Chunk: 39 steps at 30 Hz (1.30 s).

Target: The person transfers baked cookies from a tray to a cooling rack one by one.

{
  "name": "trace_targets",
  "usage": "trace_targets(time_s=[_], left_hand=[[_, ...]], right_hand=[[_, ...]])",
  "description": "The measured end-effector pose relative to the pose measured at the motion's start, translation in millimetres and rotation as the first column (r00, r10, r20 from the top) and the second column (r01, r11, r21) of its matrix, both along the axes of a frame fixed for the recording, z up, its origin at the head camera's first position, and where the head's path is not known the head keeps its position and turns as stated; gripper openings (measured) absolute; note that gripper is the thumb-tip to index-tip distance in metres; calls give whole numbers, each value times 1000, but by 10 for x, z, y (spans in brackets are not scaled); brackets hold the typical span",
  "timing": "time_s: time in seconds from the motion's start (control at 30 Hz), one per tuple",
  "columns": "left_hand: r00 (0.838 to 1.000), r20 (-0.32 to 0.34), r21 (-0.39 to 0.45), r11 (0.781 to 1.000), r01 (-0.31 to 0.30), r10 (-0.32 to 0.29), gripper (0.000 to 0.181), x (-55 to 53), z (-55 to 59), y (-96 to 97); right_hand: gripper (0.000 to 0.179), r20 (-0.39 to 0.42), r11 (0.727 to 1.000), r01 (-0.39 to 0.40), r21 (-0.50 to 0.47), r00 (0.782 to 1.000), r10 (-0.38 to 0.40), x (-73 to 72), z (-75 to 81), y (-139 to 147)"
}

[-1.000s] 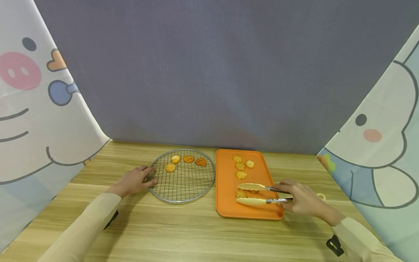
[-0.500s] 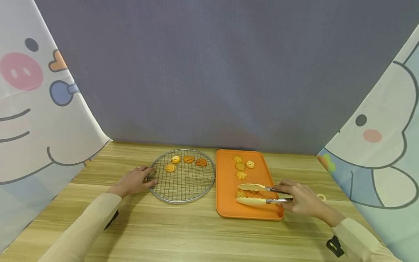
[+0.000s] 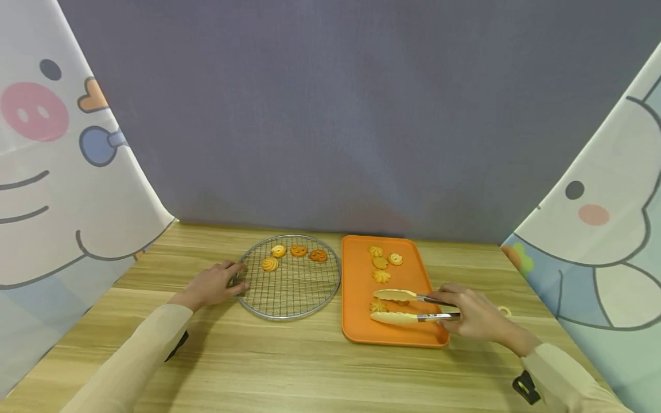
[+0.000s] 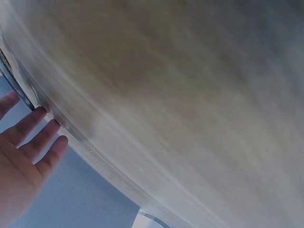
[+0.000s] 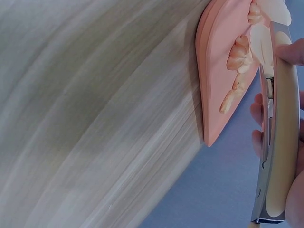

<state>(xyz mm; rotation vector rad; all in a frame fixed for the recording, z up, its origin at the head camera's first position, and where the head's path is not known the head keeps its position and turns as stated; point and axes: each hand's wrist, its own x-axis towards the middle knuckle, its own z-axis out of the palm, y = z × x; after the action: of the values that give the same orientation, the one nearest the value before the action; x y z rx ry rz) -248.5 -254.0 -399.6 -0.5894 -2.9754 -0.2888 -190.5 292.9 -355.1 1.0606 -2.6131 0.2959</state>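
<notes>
My right hand (image 3: 477, 314) grips a pair of tongs (image 3: 396, 317) with cream scalloped tips, spread apart low over the orange tray (image 3: 356, 321). Between the tips are a pale flower-shaped cookie (image 3: 378, 306) and a browner cookie (image 3: 401, 302), partly covered by the upper tip. Toward the tray's back lie several more cookies (image 3: 381, 276). My left hand (image 3: 210, 285) rests at the left rim of a round wire rack (image 3: 281, 317), its fingers extended and touching the edge. On the rack's back half are a swirl cookie (image 3: 269, 264), a pale ring-like cookie (image 3: 279, 251) and two pretzel-shaped ones (image 3: 318, 256).
Rack and tray stand side by side on a wood-grain table (image 3: 289, 373). A grey partition (image 3: 330, 126) rises behind them. Cartoon-printed panels (image 3: 36, 189) close in both sides. The tongs' ring end (image 3: 505, 311) sticks out beyond the right hand.
Nearly nothing differs. The tongs have shifted very slightly left over the same two cookies, and the head view has turned a touch. The left hand stays at the rack's rim.
</notes>
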Motion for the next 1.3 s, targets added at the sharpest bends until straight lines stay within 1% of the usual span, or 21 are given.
trace_targets(time_s=[0.27, 0.6, 0.8, 0.97, 1.1, 1.3], left_hand=[[1000, -4, 1, 1000, 1, -1, 58, 18, 22, 4], [1000, 1, 2, 1000, 2, -2, 59, 31, 31, 7], [1000, 3, 7, 1000, 1, -1, 58, 29, 25, 15], [1000, 5, 7, 1000, -1, 1, 59, 42, 51, 18], [1000, 5, 8, 1000, 3, -3, 58, 51, 63, 20], [1000, 2, 15, 1000, 8, -8, 55, 41, 50, 15]], right_hand=[[42, 19, 1000, 9, 6, 1000, -9, -1, 6, 0], [42, 23, 1000, -9, -18, 1000, 9, -22, 18, -24], [42, 10, 1000, -16, -24, 1000, 16, -36, 43, -63], [42, 1, 999, -26, -35, 1000, 26, -44, 65, -87], [42, -4, 999, -20, -42, 1000, 20, -49, 68, -102], [43, -31, 999, -13, -45, 999, 12, -90, 74, -170]])
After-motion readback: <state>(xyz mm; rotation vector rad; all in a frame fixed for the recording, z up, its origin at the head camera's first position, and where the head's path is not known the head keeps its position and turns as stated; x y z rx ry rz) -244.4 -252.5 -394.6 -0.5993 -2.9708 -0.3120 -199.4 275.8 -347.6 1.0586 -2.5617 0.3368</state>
